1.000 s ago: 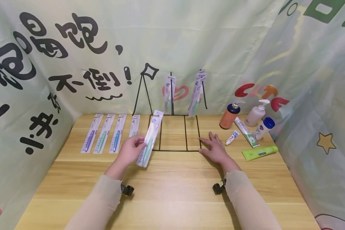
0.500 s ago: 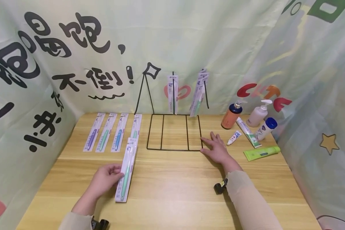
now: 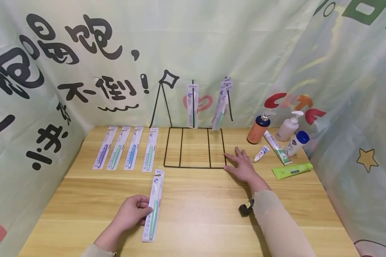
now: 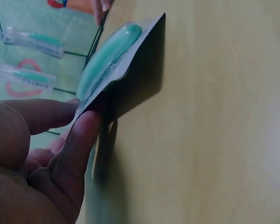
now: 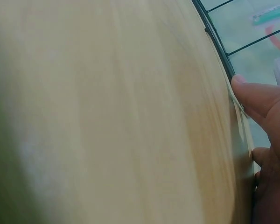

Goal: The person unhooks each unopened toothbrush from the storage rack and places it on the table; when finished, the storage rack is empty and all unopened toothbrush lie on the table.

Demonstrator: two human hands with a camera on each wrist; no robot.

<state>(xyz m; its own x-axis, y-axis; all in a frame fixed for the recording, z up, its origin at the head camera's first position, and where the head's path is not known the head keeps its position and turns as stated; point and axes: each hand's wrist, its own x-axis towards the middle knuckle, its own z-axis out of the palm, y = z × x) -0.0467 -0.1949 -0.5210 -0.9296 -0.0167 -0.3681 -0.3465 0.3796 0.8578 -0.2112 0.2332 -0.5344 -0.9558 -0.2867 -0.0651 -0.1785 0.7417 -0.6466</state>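
Observation:
My left hand (image 3: 133,213) pinches a packaged toothbrush (image 3: 154,210) with a green handle by its left edge, low over the near part of the table. In the left wrist view the thumb and a finger hold the card backing, and the clear blister (image 4: 109,53) faces away from the palm. My right hand (image 3: 242,166) has its fingers spread at the right front corner of a black wire rack (image 3: 193,167), its thumb touching the wire. Packaged toothbrushes hang on the rack: one pack (image 3: 192,107) in the middle, several (image 3: 221,103) overlapping on the right.
Left of the rack several toothbrush packs lie in a row, from a purple one (image 3: 104,150) to a green one (image 3: 150,151). At right stand an orange pump bottle (image 3: 255,132), a pale pump bottle (image 3: 286,130) and a blue-capped bottle (image 3: 296,142). Tubes (image 3: 291,171) lie before them.
My left hand has carried the toothbrush pack away from the rack's left side, back toward me. The middle hanging pack, tilted earlier, now hangs straighter. My right hand stays at the rack corner.

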